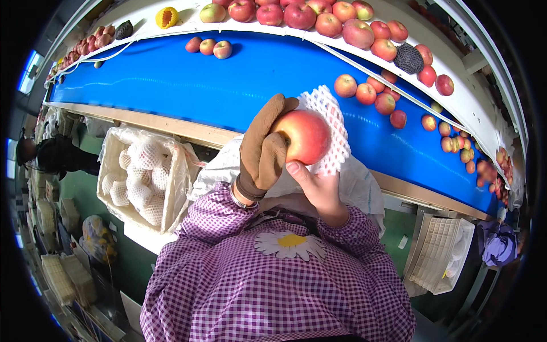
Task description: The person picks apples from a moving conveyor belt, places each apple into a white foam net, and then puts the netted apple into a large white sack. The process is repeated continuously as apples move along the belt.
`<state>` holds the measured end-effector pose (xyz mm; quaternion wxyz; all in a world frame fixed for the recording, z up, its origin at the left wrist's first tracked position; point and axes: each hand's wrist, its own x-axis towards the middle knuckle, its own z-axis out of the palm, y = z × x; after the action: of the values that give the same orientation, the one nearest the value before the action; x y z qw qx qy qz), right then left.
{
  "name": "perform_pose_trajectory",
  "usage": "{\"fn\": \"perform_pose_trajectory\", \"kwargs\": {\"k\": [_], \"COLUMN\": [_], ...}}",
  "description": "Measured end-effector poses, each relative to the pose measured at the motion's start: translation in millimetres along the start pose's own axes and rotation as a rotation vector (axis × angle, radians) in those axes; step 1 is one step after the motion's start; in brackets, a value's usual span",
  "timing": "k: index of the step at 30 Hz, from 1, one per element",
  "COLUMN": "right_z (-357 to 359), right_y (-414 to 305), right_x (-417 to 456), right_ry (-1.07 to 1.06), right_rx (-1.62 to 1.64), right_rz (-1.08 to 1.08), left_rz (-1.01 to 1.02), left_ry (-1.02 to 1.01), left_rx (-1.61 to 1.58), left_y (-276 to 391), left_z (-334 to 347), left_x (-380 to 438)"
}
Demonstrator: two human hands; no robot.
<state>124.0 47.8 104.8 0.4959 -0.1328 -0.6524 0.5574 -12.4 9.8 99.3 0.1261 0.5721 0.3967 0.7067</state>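
Note:
A red and yellow apple [304,136] is raised over the near edge of the blue conveyor belt [171,72]. My left hand [263,147], in a brown glove, grips the apple from its left side. Bare, my right hand [320,188] has its thumb near the apple's underside and holds a white foam net sleeve [331,128], which lies against the apple's right side. The fingers of my right hand are mostly hidden by the sleeve.
A lined crate [102,171] of net-wrapped fruit [139,194] stands left. Loose apples [345,85] lie on the belt and along a white ledge [273,30] behind it. Another crate [431,252] stands right. A person [60,154] is at far left, another [498,243] at far right.

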Motion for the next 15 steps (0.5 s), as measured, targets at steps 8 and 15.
{"fn": "perform_pose_trajectory", "kwargs": {"k": [8,15], "right_z": [8,24], "right_y": [-17,-9], "right_x": [-29,-44], "right_ry": [-0.084,-0.127], "right_rx": [0.753,1.057], "right_rz": [0.535,0.706], "left_rz": [-0.253,-0.28], "left_ry": [-0.125,-0.453], "left_rx": [-0.02,-0.044], "left_y": [27,20], "left_z": [-58,-52], "left_x": [-3,-61]}}
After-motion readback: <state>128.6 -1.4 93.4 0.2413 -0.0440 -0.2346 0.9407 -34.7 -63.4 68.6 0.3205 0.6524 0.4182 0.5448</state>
